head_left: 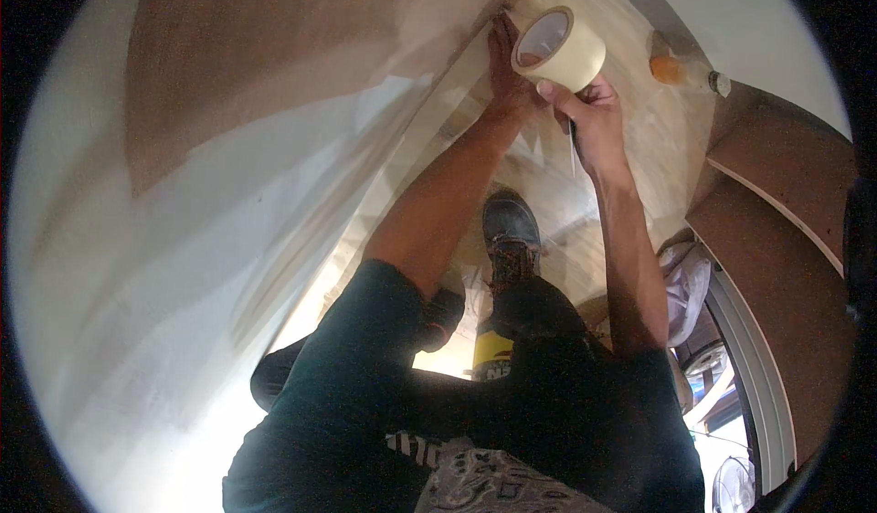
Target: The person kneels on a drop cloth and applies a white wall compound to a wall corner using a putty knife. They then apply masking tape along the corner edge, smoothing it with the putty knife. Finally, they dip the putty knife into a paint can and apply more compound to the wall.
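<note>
Nearest, well below both grips, a patterned grey cloth point(512, 481) lies at the waist, and a dark boot point(510, 221) stands on the pale floor point(566, 170) between the forearms. Above the boot, the right grip point(596, 120) is clamped on a wide roll of cream tape point(586, 54), the thumb on its near rim and the fingers behind it, its hollow core turned up and to the left. Just beyond the right grip and to its left, the left grip point(505, 65) reaches toward the seam point(429, 102) where the pale, brown-patched panel point(274, 84) meets the floor; I cannot tell whether its fingers pinch anything. The step in hand seems to be working along that seam, tape at the ready; the next move would call for a steady left grip there and the roll kept clear of it. Off to the right of the right grip sit an orange thing point(667, 69) and a small round pale one point(719, 84), with brown shelves point(786, 170) farther right.
</note>
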The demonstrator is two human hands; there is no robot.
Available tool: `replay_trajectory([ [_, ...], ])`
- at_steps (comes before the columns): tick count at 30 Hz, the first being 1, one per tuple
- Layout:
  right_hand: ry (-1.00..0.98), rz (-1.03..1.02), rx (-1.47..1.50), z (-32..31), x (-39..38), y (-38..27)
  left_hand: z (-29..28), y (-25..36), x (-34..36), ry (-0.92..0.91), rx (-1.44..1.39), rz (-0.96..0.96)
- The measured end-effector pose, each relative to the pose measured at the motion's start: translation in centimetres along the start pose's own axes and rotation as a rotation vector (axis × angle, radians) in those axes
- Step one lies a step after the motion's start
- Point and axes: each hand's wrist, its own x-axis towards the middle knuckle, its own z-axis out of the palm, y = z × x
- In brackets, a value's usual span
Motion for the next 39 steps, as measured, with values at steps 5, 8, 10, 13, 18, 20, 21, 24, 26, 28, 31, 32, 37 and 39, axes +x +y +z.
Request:
replay_trajectory([
  [5, 0.013, -0.031, -0.056, 0.7, -1.9, -1.7, -0.7, 1.4, -0.5, 0.020, 0.095, -0.045],
  [8, -0.004, -0.095, -0.041, 1.3, -3.2, -3.8, -1.3, 2.0, -0.7, 0.018, 0.129, -0.067],
  [10, -0.019, -0.111, -0.057, 1.7, -3.4, -5.1, -1.7, 2.5, -0.4, 0.022, 0.158, -0.079],
  [13, 0.035, -0.053, -0.043, 0.5, -2.7, -5.1, -2.3, 3.6, -0.6, 0.021, 0.215, -0.096],
  [18, 0.042, -0.045, -0.071, -0.8, -1.5, -3.8, -2.2, 4.0, -1.1, 0.025, 0.272, -0.081],
  [20, 0.040, -0.051, -0.071, -0.7, -1.5, -3.5, -1.9, 2.7, -1.4, 0.028, 0.302, -0.055],
  [21, 0.039, -0.053, -0.071, -0.6, -1.5, -3.4, -1.6, 2.2, -1.4, 0.029, 0.317, -0.041],
  [24, 0.041, -0.038, -0.122, -1.3, -1.7, -3.2, -1.0, 2.7, -1.1, 0.025, 0.236, -0.064],
  [26, -0.008, -0.094, -0.112, -0.3, -1.6, -3.5, -0.9, -1.1, 0.8, -0.101, 0.054, -0.022],
  [28, -0.020, -0.123, -0.099, -0.3, -1.7, -3.3, -0.1, -1.9, 0.3, -0.039, 0.076, 0.050],
  [31, 0.032, -0.099, -0.108, -0.8, -1.5, -3.0, 0.2, -0.9, 0.6, 0.153, 0.250, 0.126],
  [32, 0.068, -0.085, -0.123, -1.1, -1.6, -2.9, 0.0, 0.1, 1.2, 0.130, 0.225, 0.141],
  [37, 0.110, -0.078, -0.086, -1.6, -0.7, -2.5, -1.5, 1.4, 2.4, 0.090, 0.198, 0.150],
  [39, 0.131, -0.050, -0.087, -2.0, -0.2, -2.1, -1.4, 1.4, 2.3, 0.088, 0.207, 0.160],
])
